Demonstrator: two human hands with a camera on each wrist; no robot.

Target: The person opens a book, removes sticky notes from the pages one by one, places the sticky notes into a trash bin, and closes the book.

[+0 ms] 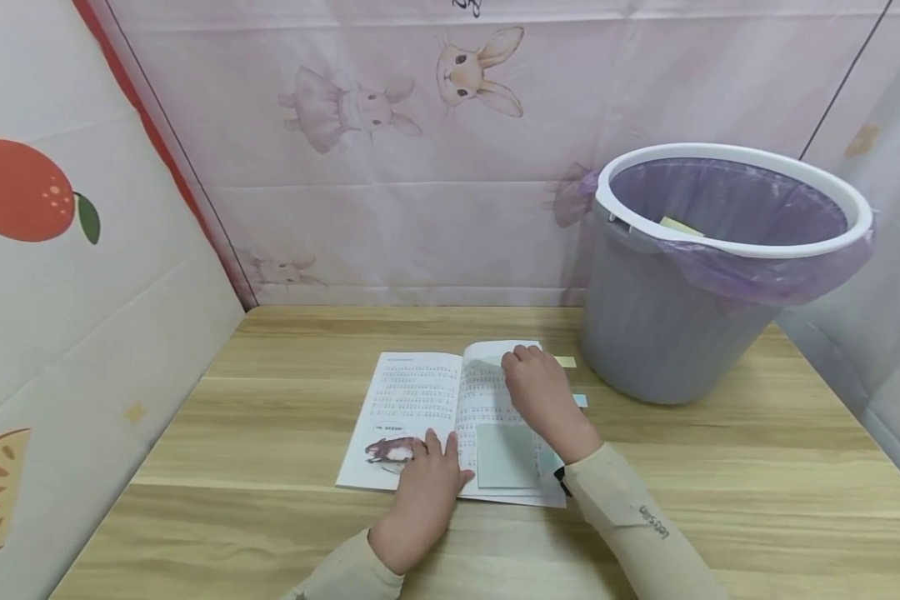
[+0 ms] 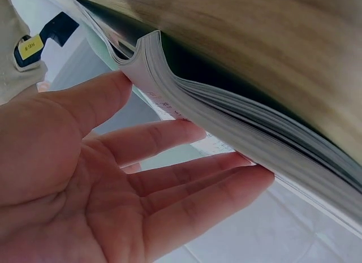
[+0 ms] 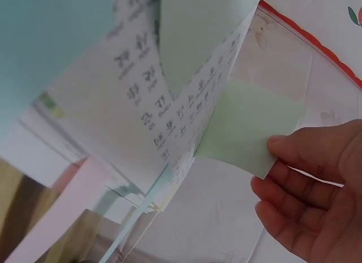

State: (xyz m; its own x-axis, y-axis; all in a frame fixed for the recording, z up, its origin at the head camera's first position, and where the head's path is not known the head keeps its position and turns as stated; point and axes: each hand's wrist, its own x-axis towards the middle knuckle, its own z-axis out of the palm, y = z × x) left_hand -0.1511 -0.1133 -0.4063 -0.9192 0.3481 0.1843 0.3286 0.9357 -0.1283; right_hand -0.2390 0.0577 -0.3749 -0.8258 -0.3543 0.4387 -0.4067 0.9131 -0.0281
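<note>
An open book (image 1: 412, 387) lies on the wooden table, with printed text and an animal picture on its left page. My left hand (image 1: 426, 492) rests on the lower part of the book near the fold, fingers spread and fairly straight. Over the upper right page, my right hand (image 1: 540, 392) pinches a pale green sticky note (image 3: 243, 130) between thumb and fingers. In the right wrist view that note stands up from the page, its far edge at the paper. A second pale green sticky note (image 1: 507, 457) lies on the lower right page.
A grey bin (image 1: 652, 325) with a white rim and purple liner stands at the right; a yellow paper (image 1: 681, 226) shows inside. Yellow (image 1: 566, 362) and blue (image 1: 581, 401) tabs stick out of the book's right edge. A printed cloth wall (image 1: 420, 233) rises behind the table.
</note>
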